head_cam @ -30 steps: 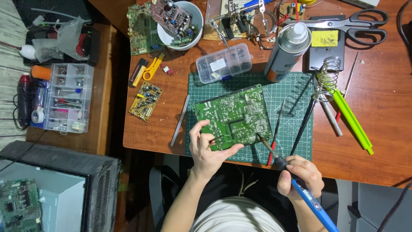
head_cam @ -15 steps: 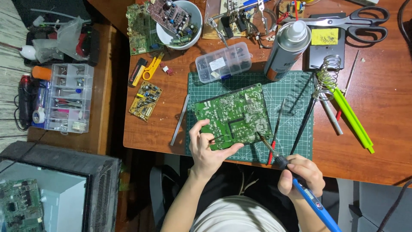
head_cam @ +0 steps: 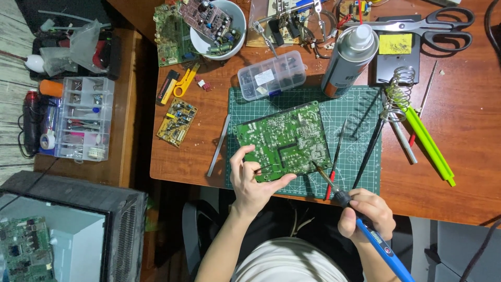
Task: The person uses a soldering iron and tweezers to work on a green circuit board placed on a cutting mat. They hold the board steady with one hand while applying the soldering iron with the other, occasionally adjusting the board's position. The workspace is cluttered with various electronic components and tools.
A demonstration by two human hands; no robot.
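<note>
A large green circuit board (head_cam: 284, 140) lies solder side up on a green cutting mat (head_cam: 360, 172) near the desk's front edge. My left hand (head_cam: 251, 180) pinches the board's near left corner, thumb underneath and fingers curled on top. My right hand (head_cam: 365, 213) grips a blue-handled soldering iron (head_cam: 350, 209). Its metal tip points up and left and rests at the board's near right edge.
A spray can (head_cam: 347, 60), clear parts box (head_cam: 271, 74), scissors (head_cam: 417, 23), coiled iron stand (head_cam: 399, 91), green pen-like tool (head_cam: 428, 141) and white bowl with a board (head_cam: 216, 26) crowd the desk's far side. A small yellow board (head_cam: 177, 121) lies left. A parts organiser (head_cam: 83, 117) sits on a side shelf.
The iron's tip has shifted slightly along the board's near right edge. My left hand keeps its pinch on the corner and the board has not moved.
</note>
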